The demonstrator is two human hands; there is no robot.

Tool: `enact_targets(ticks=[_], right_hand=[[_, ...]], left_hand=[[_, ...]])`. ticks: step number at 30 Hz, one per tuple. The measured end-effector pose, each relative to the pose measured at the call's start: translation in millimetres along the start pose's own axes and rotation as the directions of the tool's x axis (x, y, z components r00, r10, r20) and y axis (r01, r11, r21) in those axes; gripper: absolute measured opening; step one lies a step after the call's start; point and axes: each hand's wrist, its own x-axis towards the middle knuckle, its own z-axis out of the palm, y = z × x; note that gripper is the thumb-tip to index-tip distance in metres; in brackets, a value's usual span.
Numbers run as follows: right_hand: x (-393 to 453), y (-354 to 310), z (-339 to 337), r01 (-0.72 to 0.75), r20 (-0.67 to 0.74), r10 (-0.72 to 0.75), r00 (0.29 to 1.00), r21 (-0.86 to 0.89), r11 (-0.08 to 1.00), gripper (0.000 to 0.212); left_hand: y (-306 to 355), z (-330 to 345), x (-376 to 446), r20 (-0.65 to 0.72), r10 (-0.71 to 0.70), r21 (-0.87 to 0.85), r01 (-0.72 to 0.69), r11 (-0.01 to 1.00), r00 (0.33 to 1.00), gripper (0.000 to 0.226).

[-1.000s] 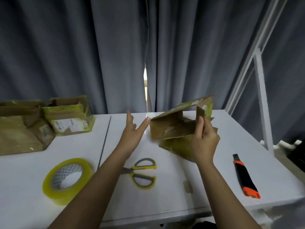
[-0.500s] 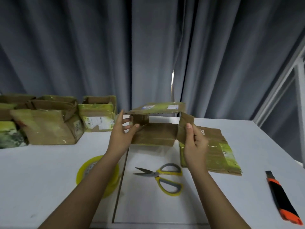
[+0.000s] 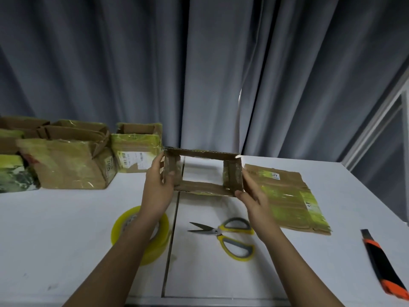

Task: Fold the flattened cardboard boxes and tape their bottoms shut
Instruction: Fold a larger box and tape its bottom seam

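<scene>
I hold a small brown cardboard box (image 3: 202, 186) above the table, opened into a rectangular tube that I look straight through. My left hand (image 3: 158, 185) grips its left wall, thumb inside. Its right wall is pinched by my right hand (image 3: 254, 199) at the lower corner. A flattened cardboard box (image 3: 285, 196) with yellow-green tape lies on the table to the right. The yellow tape roll (image 3: 141, 231) lies under my left forearm.
Yellow-handled scissors (image 3: 228, 237) lie in front of the box. An orange and black utility knife (image 3: 384, 264) lies at the right edge. Several folded boxes (image 3: 66, 165) stand at the back left. The white table (image 3: 66, 240) has a seam down the middle; grey curtains hang behind.
The box has gone from half-folded to a squared open tube. My left hand, free one second ago, now holds its left wall. The view has swung left.
</scene>
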Motion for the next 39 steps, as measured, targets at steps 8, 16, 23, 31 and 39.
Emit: enact_targets(ticks=[8,16,23,31,39], right_hand=[[-15,11,-55,-0.248,0.075,0.265,0.961,-0.181,0.952,0.046],[-25,61,-103,-0.1,0.029,0.453,0.891,-0.961,0.258,0.05],[-39,29,-121,-0.105,0.045,0.274,0.961,-0.856,0.506,0.05],[-93,25,-128,-0.191,0.055,0.489,0.87,-0.878,0.439,0.024],[-98,28,-74,0.109,0.141,0.056,0.988,-0.916,0.386,0.03]], left_hand=[[3,2,-11,-0.047,0.013,0.12,-0.007,0.993,0.999,0.05],[8,13,-22,-0.056,0.039,0.116,-0.032,0.993,0.998,0.049],[12,23,-34,-0.061,0.053,0.162,-0.043,0.986,0.997,0.051],[17,32,-59,-0.083,0.038,0.108,-0.028,0.994,0.996,0.051],[39,19,-80,-0.15,0.055,0.076,-0.044,0.996,0.987,0.052]])
